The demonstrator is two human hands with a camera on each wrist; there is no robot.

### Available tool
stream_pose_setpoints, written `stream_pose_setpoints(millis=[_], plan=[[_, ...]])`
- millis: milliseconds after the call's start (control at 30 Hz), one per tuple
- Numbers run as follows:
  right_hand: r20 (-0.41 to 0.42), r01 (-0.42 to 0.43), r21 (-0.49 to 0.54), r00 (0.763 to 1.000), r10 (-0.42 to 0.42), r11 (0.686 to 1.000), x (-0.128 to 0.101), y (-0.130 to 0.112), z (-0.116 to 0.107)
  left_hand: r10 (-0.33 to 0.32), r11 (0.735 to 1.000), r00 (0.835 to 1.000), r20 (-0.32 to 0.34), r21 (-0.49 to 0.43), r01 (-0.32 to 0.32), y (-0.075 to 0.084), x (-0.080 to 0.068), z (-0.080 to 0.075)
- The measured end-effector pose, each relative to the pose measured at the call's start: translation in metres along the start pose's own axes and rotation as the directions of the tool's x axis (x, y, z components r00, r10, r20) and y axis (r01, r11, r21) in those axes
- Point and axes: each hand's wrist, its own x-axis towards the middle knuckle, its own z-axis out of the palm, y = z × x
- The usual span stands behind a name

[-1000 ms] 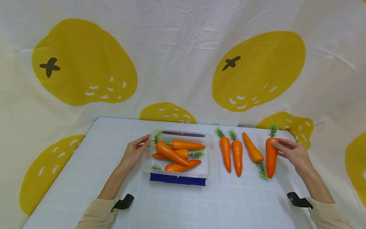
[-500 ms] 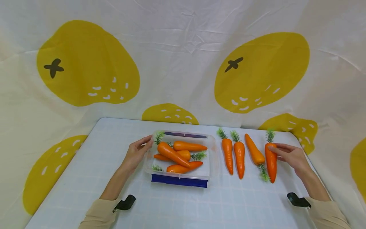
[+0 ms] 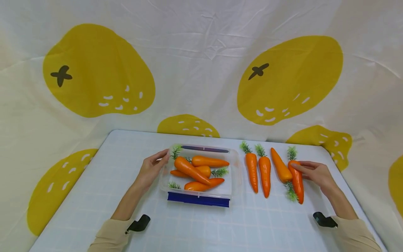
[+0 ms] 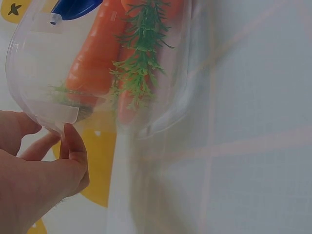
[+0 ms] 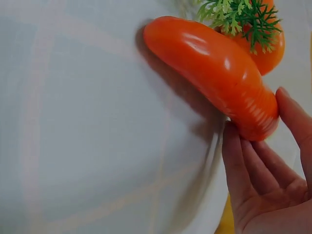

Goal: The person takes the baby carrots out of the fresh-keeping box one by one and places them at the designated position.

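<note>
Right hand (image 3: 316, 173) holds the thick top end of the rightmost carrot (image 3: 297, 182), fingers over it and thumb at its side; the carrot lies on the tabletop (image 3: 126, 157) with its tip toward the person and touches the carrot next to it. In the right wrist view the fingers (image 5: 253, 170) sit at the ribbed top end of this carrot, partly curled. Left hand (image 3: 152, 168) rests on the left rim of the clear container (image 3: 234, 175), fingers lightly pinching the edge; the left wrist view shows the fingertips (image 4: 73, 146) at the rim tab.

Step in hand, as a judgement: the loose carrot is gripped but not lifted, while the container is steadied. Next move would call for a firmer wrap round the carrot's top, a clean lift clear of its neighbour, then a carry left over the two other loose carrots to the container.

Count: four carrots in a row on the tabletop right of the container, one with its green top pointing toward the person. Four carrots show in the container, piled crosswise. One container, a blue clip (image 3: 198, 200) on its near side.
</note>
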Motion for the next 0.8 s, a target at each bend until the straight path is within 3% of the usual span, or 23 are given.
stream_pose_setpoints(millis=[133, 300, 600, 800], plan=[[-0.003, 0.020, -0.008, 1.000, -0.020, 1.000, 0.001, 0.000, 0.002, -0.017, 1.000, 1.000, 0.010, -0.008, 0.017, 0.004, -0.002, 0.000], [-0.012, 0.051, -0.010, 0.999, -0.051, 0.999, 0.002, 0.001, 0.006, -0.028, 0.999, 0.999, 0.025, -0.015, 0.028, 0.020, -0.010, 0.001], [0.016, 0.055, -0.109, 0.998, -0.054, 0.993, -0.005, -0.004, 0.004, 0.003, 1.000, 1.000, 0.005, -0.003, -0.003, 0.002, -0.001, 0.000], [-0.051, 0.087, -0.192, 0.994, -0.099, 0.977, -0.011, -0.008, 0.001, 0.000, 1.000, 1.000, 0.003, 0.003, 0.000, 0.002, -0.001, -0.001]])
